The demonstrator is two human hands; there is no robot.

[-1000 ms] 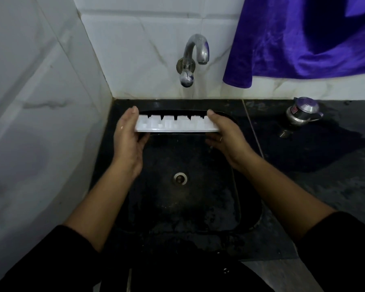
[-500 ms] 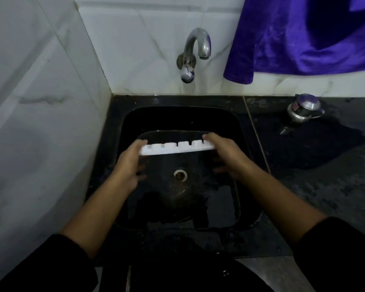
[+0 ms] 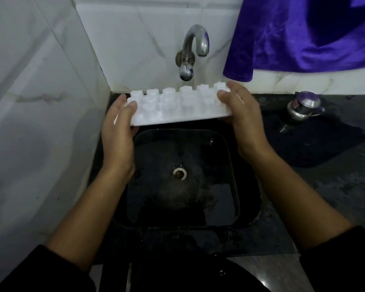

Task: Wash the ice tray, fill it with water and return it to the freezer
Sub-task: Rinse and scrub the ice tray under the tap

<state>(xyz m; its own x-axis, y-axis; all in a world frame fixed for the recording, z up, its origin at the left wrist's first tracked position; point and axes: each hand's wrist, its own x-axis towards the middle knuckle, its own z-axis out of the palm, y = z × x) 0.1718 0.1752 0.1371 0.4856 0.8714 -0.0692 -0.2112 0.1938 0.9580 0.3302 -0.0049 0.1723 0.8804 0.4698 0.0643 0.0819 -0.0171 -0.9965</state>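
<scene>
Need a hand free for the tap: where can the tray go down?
Bare counter right of the sink, in front of the steel pot; also its floor around the drain. Left is tight: the tiled wall hugs the sink.

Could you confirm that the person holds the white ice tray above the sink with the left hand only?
Not quite: in the head view the left hand grips one end of the ice tray and the right hand the other, above the sink.
</scene>
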